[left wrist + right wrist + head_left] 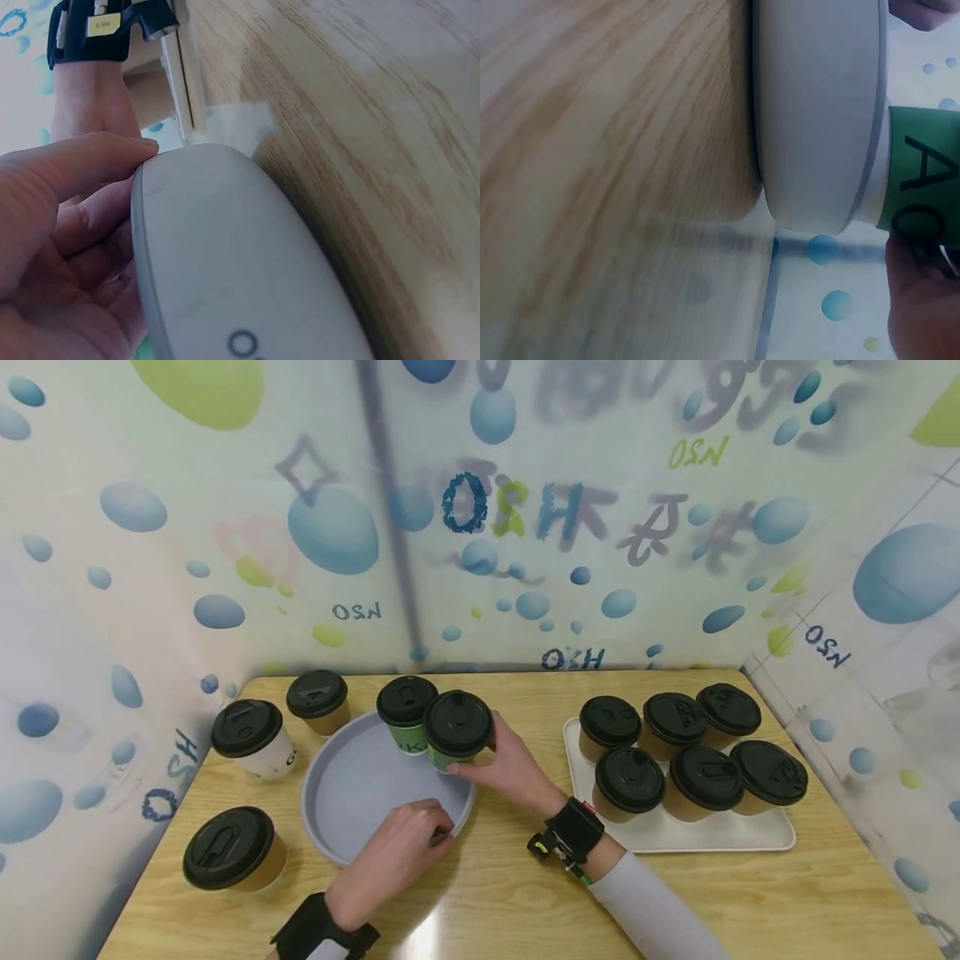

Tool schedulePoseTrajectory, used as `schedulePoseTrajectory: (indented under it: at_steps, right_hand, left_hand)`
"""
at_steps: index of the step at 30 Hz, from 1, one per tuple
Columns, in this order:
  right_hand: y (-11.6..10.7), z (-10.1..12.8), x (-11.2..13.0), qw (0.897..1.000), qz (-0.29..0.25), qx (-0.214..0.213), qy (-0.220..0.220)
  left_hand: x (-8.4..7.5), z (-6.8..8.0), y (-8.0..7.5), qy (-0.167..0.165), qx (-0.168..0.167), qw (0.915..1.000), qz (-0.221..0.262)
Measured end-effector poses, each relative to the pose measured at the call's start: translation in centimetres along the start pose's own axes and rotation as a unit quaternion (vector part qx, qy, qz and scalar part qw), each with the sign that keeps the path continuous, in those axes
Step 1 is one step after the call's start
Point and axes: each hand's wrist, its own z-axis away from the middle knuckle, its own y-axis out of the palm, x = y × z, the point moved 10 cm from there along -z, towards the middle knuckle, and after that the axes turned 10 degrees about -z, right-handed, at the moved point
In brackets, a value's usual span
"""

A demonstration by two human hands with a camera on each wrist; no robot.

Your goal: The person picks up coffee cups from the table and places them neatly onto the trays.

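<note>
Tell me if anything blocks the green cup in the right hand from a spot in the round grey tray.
Nothing visible does. The right hand holds the green cup over the round grey tray's far edge beside another green cup; the floor nearer the left hand is bare.

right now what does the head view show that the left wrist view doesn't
Only the head view shows the green paper cup with a black lid held by the right hand, a second green lidded cup in the tray, six brown lidded cups on the white rectangular tray, and four more lidded cups loose on the table.

Only the left wrist view shows the grey tray's outer wall close up, with a dark printed mark low on it.

Both show the left hand gripping the round grey tray's rim on the wooden table.
</note>
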Motion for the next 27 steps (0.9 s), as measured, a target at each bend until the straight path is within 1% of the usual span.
schedulePoseTrajectory:
  at_steps: [2, 7, 12, 17, 22, 25, 27]
  right_hand:
    - [0.4, -0.1, 0.1, 1.000, 0.006, 0.013, -0.008]
    - [0.9, 0.0, -0.1, 0.998, 0.058, 0.029, -0.018]
    - [1.2, 0.2, -0.6, 0.995, 0.093, 0.038, -0.007]
    - [1.3, 0.0, -1.0, 0.994, 0.100, 0.046, 0.006]
    - [1.3, 0.0, -1.0, 0.993, 0.099, 0.058, 0.009]
    - [1.3, 0.2, -0.9, 0.992, 0.109, 0.069, 0.013]
    - [0.9, 0.6, -0.9, 0.990, 0.123, 0.066, 0.022]
  left_hand:
    - [0.0, 0.0, 0.0, -0.001, 0.001, 1.0000, 0.001]
    - [0.0, -0.1, 0.1, -0.001, 0.003, 1.0000, -0.001]
    - [0.1, -0.1, 0.2, -0.005, 0.012, 0.9999, -0.001]
    - [0.1, -0.2, 0.1, -0.002, 0.010, 0.9999, -0.007]
    - [0.2, -0.3, 0.0, 0.000, 0.008, 0.9999, -0.009]
    - [0.2, -0.2, 0.0, 0.001, 0.008, 0.9999, -0.009]
    - [0.2, -0.1, 0.1, -0.002, 0.010, 0.9999, -0.004]
